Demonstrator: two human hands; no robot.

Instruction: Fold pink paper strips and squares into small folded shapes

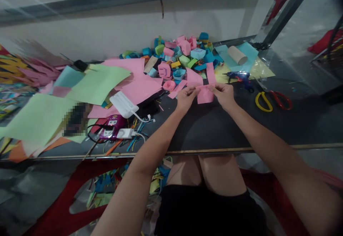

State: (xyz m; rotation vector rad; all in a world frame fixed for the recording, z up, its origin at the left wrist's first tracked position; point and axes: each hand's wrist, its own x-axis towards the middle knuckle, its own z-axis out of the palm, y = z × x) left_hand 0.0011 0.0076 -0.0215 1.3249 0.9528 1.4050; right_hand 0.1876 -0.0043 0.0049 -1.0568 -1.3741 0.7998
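Note:
Between both hands is a small piece of pink paper (205,95), held above the dark table top. My left hand (187,98) pinches its left upper edge with thumb and fingers. On the other side, my right hand (224,93) pinches the right upper edge. The piece looks folded along the top. Just behind it lie a pink paper strip (210,73) and a wider pink sheet (193,77). Near my left hand are another pink strip (177,89) and a small pink paper cup (169,85).
A heap of small folded paper boxes (184,48) stands against the wall. Scissors (273,100), a blue glue gun (241,79) and a cardboard tube (237,55) lie right. Green sheets (40,118), a white charger (124,104) and a purple power strip (114,123) are left.

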